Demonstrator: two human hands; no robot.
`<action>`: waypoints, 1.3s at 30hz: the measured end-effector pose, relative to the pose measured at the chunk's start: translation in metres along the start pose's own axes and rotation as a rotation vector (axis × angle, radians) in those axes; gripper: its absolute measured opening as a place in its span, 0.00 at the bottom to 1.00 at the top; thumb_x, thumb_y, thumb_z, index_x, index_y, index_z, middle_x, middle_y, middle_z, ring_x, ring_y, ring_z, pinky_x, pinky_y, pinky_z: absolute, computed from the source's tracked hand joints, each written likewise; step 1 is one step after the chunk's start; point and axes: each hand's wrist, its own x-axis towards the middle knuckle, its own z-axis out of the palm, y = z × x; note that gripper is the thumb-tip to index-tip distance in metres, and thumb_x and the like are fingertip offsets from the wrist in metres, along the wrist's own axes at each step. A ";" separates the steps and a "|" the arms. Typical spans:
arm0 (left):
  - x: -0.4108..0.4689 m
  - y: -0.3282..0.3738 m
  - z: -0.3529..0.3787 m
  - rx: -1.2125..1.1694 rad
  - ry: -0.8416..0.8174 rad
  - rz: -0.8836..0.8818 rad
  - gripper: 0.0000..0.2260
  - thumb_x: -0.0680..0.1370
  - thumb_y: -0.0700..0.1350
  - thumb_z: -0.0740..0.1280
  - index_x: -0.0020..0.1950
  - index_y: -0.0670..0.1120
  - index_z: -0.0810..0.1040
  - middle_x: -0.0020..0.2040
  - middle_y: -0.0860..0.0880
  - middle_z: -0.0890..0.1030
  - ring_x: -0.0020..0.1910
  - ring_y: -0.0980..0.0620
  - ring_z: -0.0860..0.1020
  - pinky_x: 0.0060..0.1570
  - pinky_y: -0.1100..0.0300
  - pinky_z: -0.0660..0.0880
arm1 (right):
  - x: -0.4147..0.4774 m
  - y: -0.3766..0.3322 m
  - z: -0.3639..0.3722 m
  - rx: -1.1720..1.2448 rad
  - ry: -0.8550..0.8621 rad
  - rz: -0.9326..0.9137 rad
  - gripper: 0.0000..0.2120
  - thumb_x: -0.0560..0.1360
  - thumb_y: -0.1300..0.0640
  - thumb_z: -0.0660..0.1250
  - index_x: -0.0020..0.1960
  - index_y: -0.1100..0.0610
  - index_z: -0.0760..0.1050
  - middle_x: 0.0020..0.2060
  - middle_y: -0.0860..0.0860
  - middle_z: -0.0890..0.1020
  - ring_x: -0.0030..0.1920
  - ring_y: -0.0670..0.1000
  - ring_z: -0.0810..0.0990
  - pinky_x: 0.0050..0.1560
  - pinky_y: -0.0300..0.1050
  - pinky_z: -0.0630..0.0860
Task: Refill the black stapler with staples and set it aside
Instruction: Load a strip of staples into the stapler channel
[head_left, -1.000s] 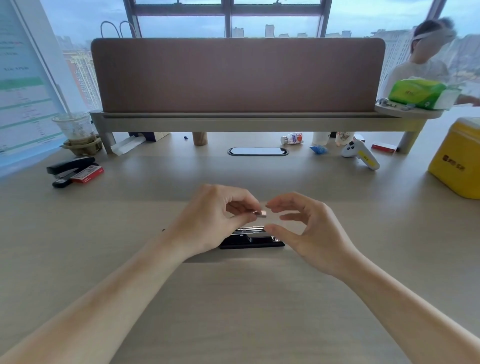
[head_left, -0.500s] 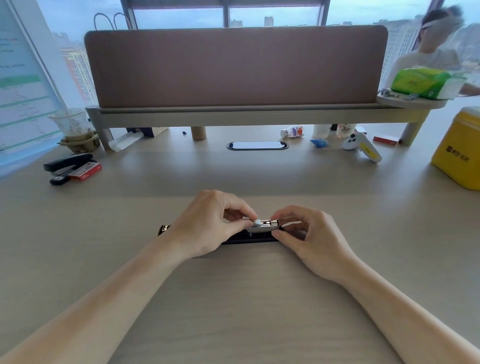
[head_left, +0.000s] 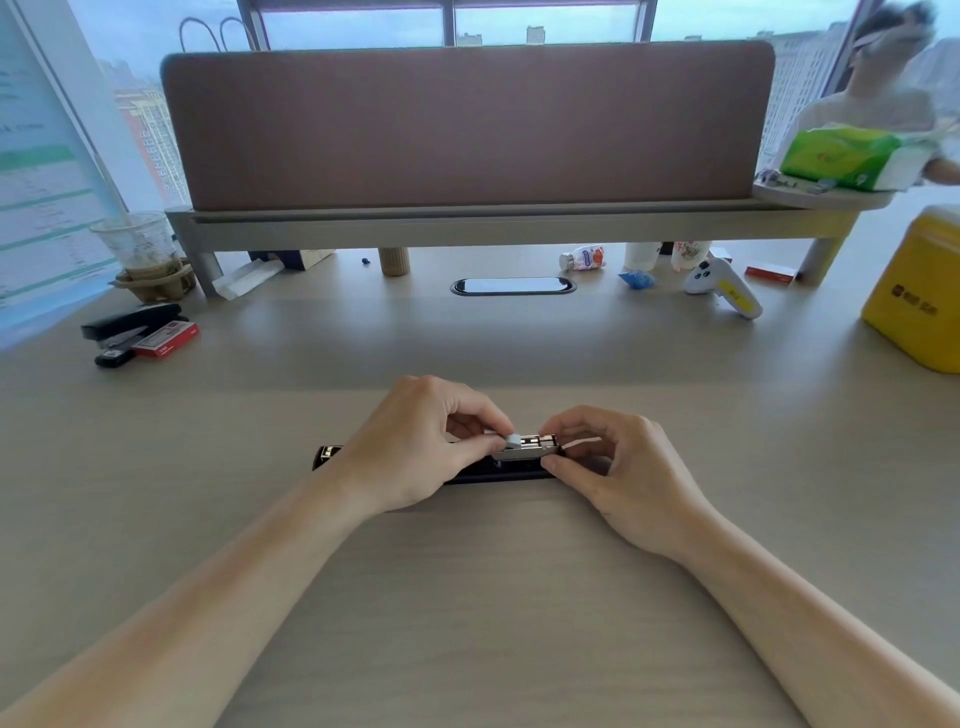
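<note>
Head view. Stapler (head_left: 493, 474): black, lying lengthwise on the counter (head_left: 483, 597) near centre, its left end (head_left: 326, 454) showing past the left wrist; opened, with the metal staple channel (head_left: 525, 450) exposed on top.

Left hand (head_left: 415, 447): over the stapler's left half, thumb and forefinger pinched on a small grey piece (head_left: 512, 441) at the channel's left end, possibly the pusher, though the view is too small to be sure.

Right hand (head_left: 618, 467): at the stapler's right end, fingers curled, thumb against the black base and fingertips at the channel's right end, holding it. The two hands are close together, not touching.

Staples in the channel: cannot tell.

Far left of counter: a second black stapler (head_left: 132, 323) with a red box (head_left: 166, 340) just beside it; behind them a clear cup (head_left: 136, 244) in a paper holder.

Back of counter: a brown divider (head_left: 467, 124) on a raised shelf, an oval cable port (head_left: 513, 286), a small bottle (head_left: 583, 259) on its side, a white and yellow controller (head_left: 723, 287).

Right edge: yellow container (head_left: 917, 296). On the shelf's right end: green tissue pack (head_left: 852, 155).
</note>
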 end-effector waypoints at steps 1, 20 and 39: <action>0.000 0.000 0.000 0.004 0.000 0.000 0.05 0.76 0.42 0.77 0.47 0.51 0.91 0.40 0.55 0.89 0.43 0.56 0.86 0.47 0.63 0.81 | 0.000 0.000 0.000 0.000 -0.001 -0.001 0.11 0.73 0.63 0.78 0.48 0.47 0.85 0.42 0.45 0.89 0.42 0.43 0.89 0.54 0.51 0.86; -0.012 -0.015 -0.005 0.223 0.037 -0.038 0.04 0.73 0.53 0.78 0.43 0.54 0.87 0.39 0.55 0.88 0.40 0.53 0.85 0.44 0.51 0.80 | 0.001 0.002 0.001 -0.011 0.000 0.002 0.11 0.73 0.63 0.78 0.47 0.47 0.85 0.42 0.44 0.89 0.42 0.47 0.89 0.52 0.46 0.85; -0.001 -0.008 0.014 0.213 0.027 -0.003 0.04 0.73 0.53 0.78 0.44 0.54 0.88 0.36 0.52 0.87 0.35 0.50 0.82 0.40 0.50 0.79 | 0.002 0.006 0.000 -0.002 0.000 0.001 0.11 0.73 0.61 0.78 0.48 0.46 0.85 0.43 0.46 0.89 0.43 0.48 0.89 0.54 0.51 0.85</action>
